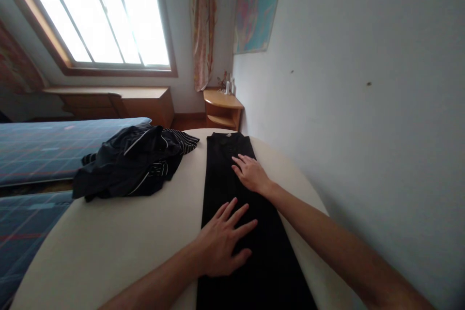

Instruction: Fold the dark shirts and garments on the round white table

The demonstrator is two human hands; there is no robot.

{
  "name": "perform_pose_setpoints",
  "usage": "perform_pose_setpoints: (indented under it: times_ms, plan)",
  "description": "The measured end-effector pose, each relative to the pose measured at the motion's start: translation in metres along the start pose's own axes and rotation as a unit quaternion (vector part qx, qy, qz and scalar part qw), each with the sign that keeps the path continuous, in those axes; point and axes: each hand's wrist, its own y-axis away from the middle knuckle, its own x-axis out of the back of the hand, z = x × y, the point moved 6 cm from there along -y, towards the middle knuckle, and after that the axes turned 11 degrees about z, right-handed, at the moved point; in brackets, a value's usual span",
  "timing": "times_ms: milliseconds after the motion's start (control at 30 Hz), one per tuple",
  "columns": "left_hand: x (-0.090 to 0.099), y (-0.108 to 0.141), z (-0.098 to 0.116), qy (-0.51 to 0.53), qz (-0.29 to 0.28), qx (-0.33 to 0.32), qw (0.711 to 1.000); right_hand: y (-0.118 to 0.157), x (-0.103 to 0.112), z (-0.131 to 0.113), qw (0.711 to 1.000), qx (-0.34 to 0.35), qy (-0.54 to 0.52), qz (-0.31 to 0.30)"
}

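Note:
A long black garment, which looks like a pair of trousers [221, 179], lies flat and lengthwise on a round cream table [145, 237]. Its waistband end, with a small light label, points away from me, and its near end runs out of the bottom of the view. My left hand [227, 240] rests on the middle of the cloth with its fingers spread. Farther up, near the waistband, my right hand [250, 172] lies on the right part of the cloth, fingers stretched out. Neither hand grips anything.
A crumpled dark jacket [123, 160] with white stripes lies at the table's left edge. Beyond it are blue plaid mattresses [69, 145]. A white wall [348, 121] stands close on the right. A wooden corner shelf [223, 99] and a low desk [145, 99] stand at the back.

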Motion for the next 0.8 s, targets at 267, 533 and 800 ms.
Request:
perform_pose_setpoints:
  times_ms: [267,533,800]
  plan:
    - [0.012,0.007,-0.002,-0.036,0.138,0.028,0.989,0.059,-0.013,-0.018,0.987,-0.003,-0.016,-0.157]
    - [0.018,0.015,-0.025,-0.099,0.16,0.114,0.975,0.016,-0.027,-0.011,0.987,-0.051,-0.013,-0.152]
    - [0.017,0.017,-0.044,-0.137,0.135,0.168,0.967,-0.01,-0.033,-0.003,0.993,-0.054,-0.012,-0.102]
